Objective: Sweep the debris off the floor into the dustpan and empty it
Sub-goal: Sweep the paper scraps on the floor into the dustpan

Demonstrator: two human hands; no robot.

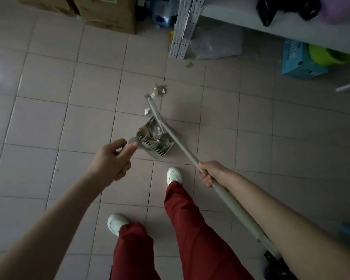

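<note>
Dim light falls on a pale tiled floor. Cardboard boxes stand at the far edge, near a perforated metal shelf post and a blue box.

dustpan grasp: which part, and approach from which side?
Grip the handle rising from the rear of the dustpan, coming from the person's side, as the left hand does. Its mouth faces away toward the debris pile, the tray holds scraps, and the broom shaft crosses its right edge, so front and right approaches look poor.

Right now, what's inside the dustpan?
Crumpled scraps fill the dustpan. The broom handle crosses over it, covering a strip; its floor beneath the scraps is hidden.
</note>
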